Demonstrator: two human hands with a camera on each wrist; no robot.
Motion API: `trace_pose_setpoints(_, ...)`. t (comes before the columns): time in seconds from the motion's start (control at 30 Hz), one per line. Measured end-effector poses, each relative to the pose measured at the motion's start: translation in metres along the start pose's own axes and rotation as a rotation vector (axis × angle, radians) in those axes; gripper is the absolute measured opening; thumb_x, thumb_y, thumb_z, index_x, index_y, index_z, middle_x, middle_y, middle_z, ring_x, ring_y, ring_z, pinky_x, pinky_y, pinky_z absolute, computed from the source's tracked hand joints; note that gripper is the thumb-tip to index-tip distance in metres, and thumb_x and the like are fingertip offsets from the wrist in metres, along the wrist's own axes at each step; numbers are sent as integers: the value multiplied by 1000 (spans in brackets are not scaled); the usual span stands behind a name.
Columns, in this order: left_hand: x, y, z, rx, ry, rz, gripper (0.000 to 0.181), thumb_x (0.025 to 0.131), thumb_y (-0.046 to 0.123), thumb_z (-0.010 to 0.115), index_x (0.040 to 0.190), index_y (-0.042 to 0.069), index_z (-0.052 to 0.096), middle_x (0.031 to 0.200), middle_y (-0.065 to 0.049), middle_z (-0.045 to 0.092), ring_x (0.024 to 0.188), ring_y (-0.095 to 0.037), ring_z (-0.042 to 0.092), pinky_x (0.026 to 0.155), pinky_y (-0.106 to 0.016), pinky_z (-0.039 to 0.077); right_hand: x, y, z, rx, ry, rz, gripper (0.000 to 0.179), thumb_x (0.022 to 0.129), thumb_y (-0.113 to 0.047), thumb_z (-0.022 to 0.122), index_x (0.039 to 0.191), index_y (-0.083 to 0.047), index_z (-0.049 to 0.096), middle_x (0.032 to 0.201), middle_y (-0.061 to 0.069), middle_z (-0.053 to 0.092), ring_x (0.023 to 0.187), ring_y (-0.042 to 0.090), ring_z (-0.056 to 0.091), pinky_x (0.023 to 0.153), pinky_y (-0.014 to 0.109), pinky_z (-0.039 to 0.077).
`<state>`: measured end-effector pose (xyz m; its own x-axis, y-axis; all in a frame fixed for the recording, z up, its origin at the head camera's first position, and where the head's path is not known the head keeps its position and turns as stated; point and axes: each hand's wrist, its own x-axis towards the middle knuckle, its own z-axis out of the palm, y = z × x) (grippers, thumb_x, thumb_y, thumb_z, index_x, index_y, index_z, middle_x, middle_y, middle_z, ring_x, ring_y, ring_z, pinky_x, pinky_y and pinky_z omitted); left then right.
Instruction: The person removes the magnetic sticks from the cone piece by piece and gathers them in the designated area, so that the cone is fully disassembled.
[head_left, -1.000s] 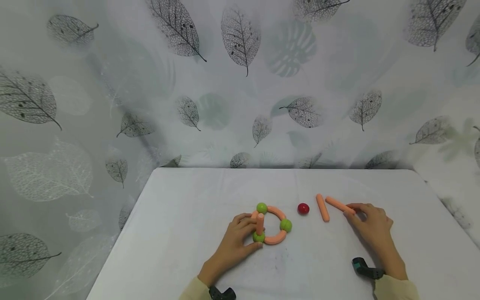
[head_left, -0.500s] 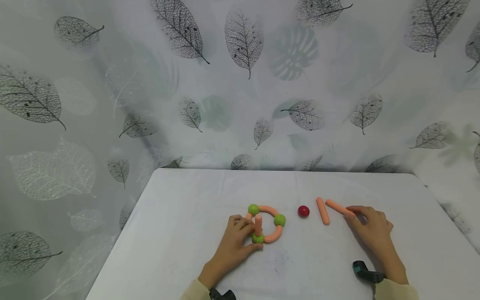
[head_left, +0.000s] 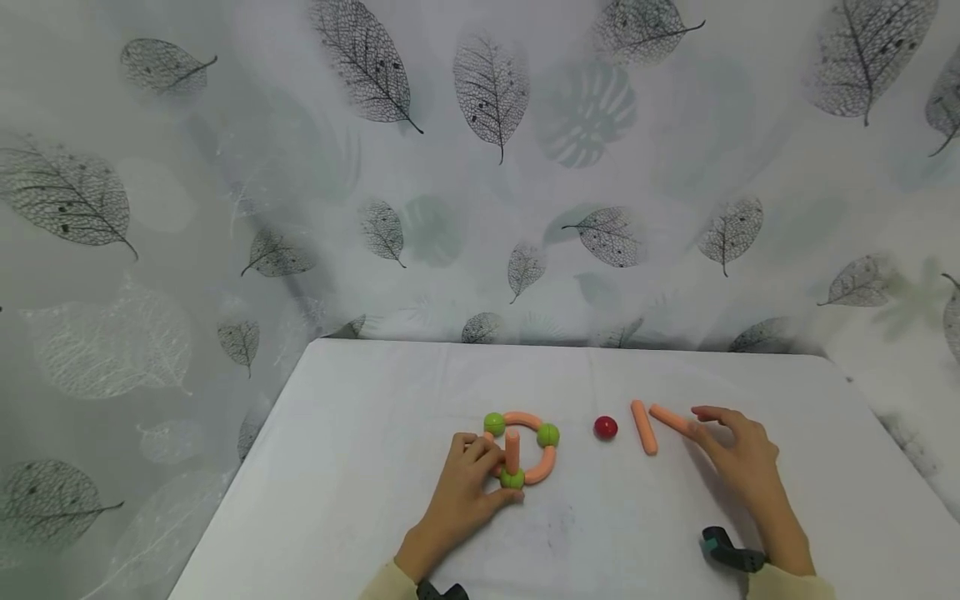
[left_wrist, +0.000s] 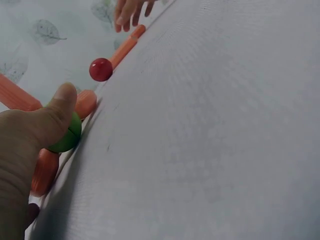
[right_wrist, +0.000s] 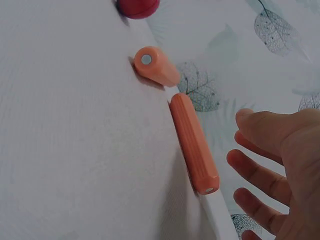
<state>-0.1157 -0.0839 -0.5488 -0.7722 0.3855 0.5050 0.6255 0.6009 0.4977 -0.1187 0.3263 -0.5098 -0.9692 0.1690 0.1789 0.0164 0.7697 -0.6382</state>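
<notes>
In the head view, a ring of curved orange rods (head_left: 522,418) and green balls lies flat on the white table. A straight orange rod (head_left: 512,452) stands up from the ring's near green ball (head_left: 512,478). My left hand (head_left: 467,493) holds the ring there: its thumb presses that ball, its other fingers reach around the far side, partly hidden. My right hand (head_left: 738,462) is beside a loose orange rod (head_left: 670,418). The right wrist view shows its fingers spread and apart from the rod (right_wrist: 195,145), with a magnet-like disc at the rod's end.
A second loose orange rod (head_left: 643,427) and a red ball (head_left: 606,427) lie between the ring and my right hand. Behind the white table (head_left: 337,458) hangs a leaf-patterned curtain (head_left: 450,208).
The ring has swung counter-clockwise about the ball under my left thumb, its far side shifting left. My right thumb and index finger have parted at the loose rod's end; that rod stays in place.
</notes>
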Motion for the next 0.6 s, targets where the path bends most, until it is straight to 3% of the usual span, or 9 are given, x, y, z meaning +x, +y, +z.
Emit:
trace_pose_setpoints(0.3,3,-4,4,-42,19,0,45,73,39,94,108,22,71,121,7,63,124,-24,46,105,-44,44,-4,-30,5,121,34,-1,42,105,-32,63,138,-6,62,139,22,61,127,40,49,101,68,40)
trace_pose_setpoints(0.4,2,-3,5,-48,22,-12,38,80,40,89,109,24,70,129,5,62,135,-34,44,110,-53,43,-8,-45,10,142,57,-20,39,104,-32,65,136,-10,64,136,15,66,128,28,52,105,51,44)
trace_pose_setpoints(0.5,0,-1,4,-67,20,-40,32,87,42,83,111,25,71,136,2,62,142,-43,44,110,-64,42,-16,-58,18,180,89,-54,32,104,-30,65,131,-13,67,130,9,70,122,2,53,102,25,42)
trace_pose_setpoints(0.6,-2,1,2,-106,-15,-74,29,92,42,78,114,25,70,141,2,61,146,-41,44,110,-70,40,-26,-70,28,264,102,-113,24,103,-20,66,126,-12,70,124,8,73,112,-15,52,95,8,40)
